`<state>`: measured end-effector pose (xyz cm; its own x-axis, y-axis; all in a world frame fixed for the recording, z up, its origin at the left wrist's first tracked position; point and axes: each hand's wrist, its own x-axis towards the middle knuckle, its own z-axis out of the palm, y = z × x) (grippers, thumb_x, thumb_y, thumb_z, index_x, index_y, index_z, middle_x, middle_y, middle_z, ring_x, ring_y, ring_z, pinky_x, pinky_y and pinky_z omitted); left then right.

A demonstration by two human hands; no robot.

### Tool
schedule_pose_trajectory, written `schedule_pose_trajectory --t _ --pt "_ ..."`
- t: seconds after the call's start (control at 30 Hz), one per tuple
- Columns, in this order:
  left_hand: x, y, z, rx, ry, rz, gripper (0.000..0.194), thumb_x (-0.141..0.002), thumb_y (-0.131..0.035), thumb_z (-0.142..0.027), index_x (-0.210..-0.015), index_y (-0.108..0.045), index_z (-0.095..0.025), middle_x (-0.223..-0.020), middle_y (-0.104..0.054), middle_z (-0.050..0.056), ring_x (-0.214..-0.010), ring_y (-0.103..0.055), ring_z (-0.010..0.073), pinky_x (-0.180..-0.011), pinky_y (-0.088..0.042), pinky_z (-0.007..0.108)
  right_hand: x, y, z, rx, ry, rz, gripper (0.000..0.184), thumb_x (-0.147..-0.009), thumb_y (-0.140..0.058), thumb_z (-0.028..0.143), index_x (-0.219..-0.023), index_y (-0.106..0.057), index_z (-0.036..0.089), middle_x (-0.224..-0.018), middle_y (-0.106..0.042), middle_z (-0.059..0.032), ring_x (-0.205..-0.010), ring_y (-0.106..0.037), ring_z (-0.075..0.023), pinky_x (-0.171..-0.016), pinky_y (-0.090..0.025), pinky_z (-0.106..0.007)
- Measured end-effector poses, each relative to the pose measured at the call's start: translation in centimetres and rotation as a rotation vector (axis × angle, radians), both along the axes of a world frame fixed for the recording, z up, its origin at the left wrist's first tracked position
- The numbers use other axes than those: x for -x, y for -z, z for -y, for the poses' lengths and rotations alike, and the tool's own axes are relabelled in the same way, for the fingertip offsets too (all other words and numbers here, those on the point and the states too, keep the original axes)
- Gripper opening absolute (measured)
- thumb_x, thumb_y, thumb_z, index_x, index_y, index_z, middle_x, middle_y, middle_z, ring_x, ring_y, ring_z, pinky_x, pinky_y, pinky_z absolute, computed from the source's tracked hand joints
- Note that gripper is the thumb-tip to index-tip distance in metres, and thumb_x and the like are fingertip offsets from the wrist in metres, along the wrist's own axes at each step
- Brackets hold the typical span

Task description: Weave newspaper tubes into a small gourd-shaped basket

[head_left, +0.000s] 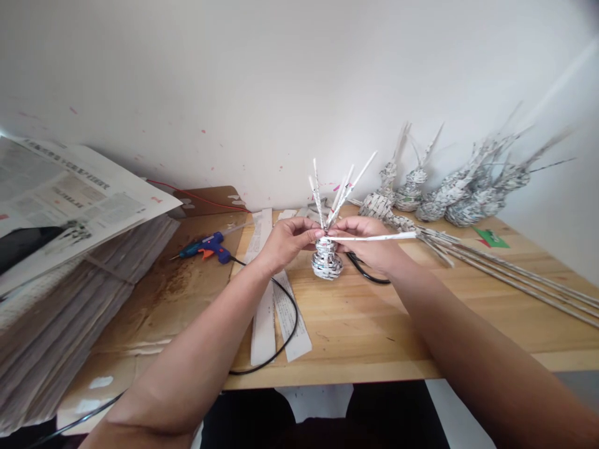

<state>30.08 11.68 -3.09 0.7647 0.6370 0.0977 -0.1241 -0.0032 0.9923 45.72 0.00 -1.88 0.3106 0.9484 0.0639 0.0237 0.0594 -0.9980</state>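
Observation:
A small figure woven from rolled newspaper strips is held upright between my two hands above the wooden table. Several paper sticks fan upward from its narrow top, and one longer paper stick points out to the right across my right hand. My left hand pinches the woven piece at its neck from the left, thumb and fingers closed. From the other side my right hand closes its fingers on the same neck, where the sticks meet. The fingertips partly hide that spot.
A blue glue gun lies on cardboard at left, its black cord looping over paper strips. Newspapers are stacked far left. Several woven figures stand at back right, near long paper rods and a green piece.

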Motion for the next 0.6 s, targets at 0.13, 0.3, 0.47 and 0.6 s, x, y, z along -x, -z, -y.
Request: schedule_pose_trajectory --t 0.13,0.3,0.47,0.6 --pt "0.0 -0.1 -0.2 0.033 0.030 0.008 0.049 -0.054 -0.098 -0.042 -0.082 -0.070 -0.013 -0.077 -0.071 0.001 -0.070 -0.067 0.0135 -0.072 -0.059 0.031 -0.2 0.2 0.1 -0.029 -0.004 0.135 0.031 -0.072 -0.084 0.047 -0.078 -0.075 0.017 -0.071 -0.069 -0.0017 -0.064 -0.061 -0.0138 -0.057 -0.047 -0.027" --pt "0.3 -0.2 -0.5 -0.146 0.068 0.009 0.044 -0.057 -0.097 -0.041 -0.079 -0.070 -0.015 -0.075 -0.069 0.000 -0.073 -0.064 0.0142 -0.074 -0.055 0.030 -0.2 0.6 0.0 -0.094 0.002 0.141 0.032 -0.071 -0.086 0.047 -0.078 -0.075 0.018 -0.075 -0.073 -0.0027 -0.066 -0.064 -0.0154 -0.059 -0.050 -0.028" --pt "0.7 -0.2 -0.9 -0.353 0.096 0.019 0.037 -0.066 -0.093 -0.045 -0.078 -0.071 -0.017 -0.076 -0.069 0.001 -0.079 -0.064 0.0163 -0.083 -0.052 0.031 -0.6 0.1 0.1 -0.104 -0.092 0.174 0.028 -0.077 -0.082 0.047 -0.081 -0.077 0.019 -0.078 -0.075 -0.0033 -0.071 -0.068 -0.0173 -0.062 -0.053 -0.029" --pt "0.8 -0.3 -1.3 -0.406 0.114 0.030 0.034 -0.067 -0.093 -0.043 -0.078 -0.072 -0.017 -0.078 -0.069 0.002 -0.080 -0.064 0.0170 -0.084 -0.051 0.032 -1.0 -0.6 0.4 -0.102 -0.052 0.115 0.022 -0.076 -0.082 0.041 -0.081 -0.076 0.020 -0.076 -0.076 -0.0041 -0.066 -0.068 -0.0180 -0.059 -0.054 -0.030"
